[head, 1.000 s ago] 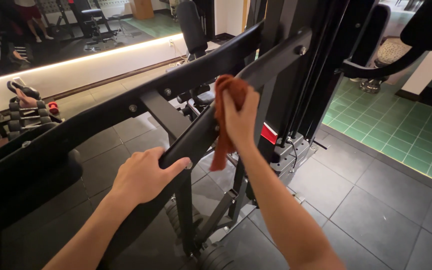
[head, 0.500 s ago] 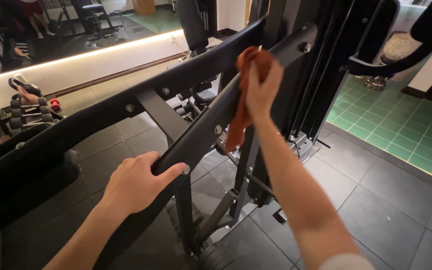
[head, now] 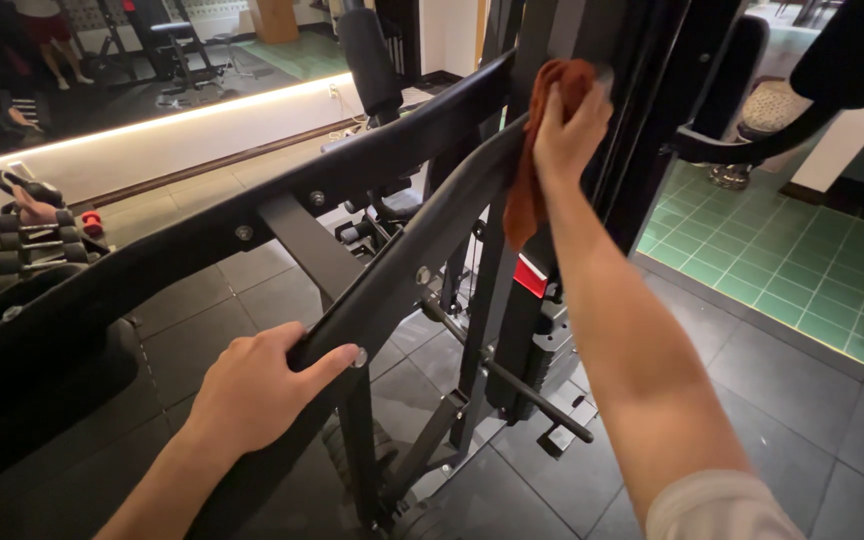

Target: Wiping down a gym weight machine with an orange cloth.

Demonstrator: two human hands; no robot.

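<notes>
Far left on my feed I can see one rack of dark dumbbells [head: 27, 245] standing against the lit base of the wall, with one small red weight [head: 91, 221] beside it; I count roughly three rows of dumbbells but cannot tell the exact number. Two long black metal beams of the gym machine run diagonally up from lower left to upper right: the upper, wider black beam [head: 252, 215] carries two silver bolts that I can count, and the lower, narrower black bar [head: 422, 250] shows one bolt on its side and one at its near end. One short black crosspiece [head: 307, 245] joins the two. My left hand [head: 257, 385] is clenched around the near end of the lower bar, fingers wrapped over the top and thumb pointing along it toward the end bolt. Further right, the one rust-orange cloth [head: 532, 165] is pressed against the top end of that same bar, where it meets the machine's black upright frame [head: 532, 300]; its loose tail hangs down beside the bar. My right hand [head: 570, 130] grasps the cloth, fingers bunched over its top fold, arm stretched out from the lower right. Below the cloth sits one red label patch [head: 530, 276] on the upright. The floor is dark grey tile [head: 752, 420] under the machine, and to the far right it changes to green tile [head: 802, 260].
</notes>
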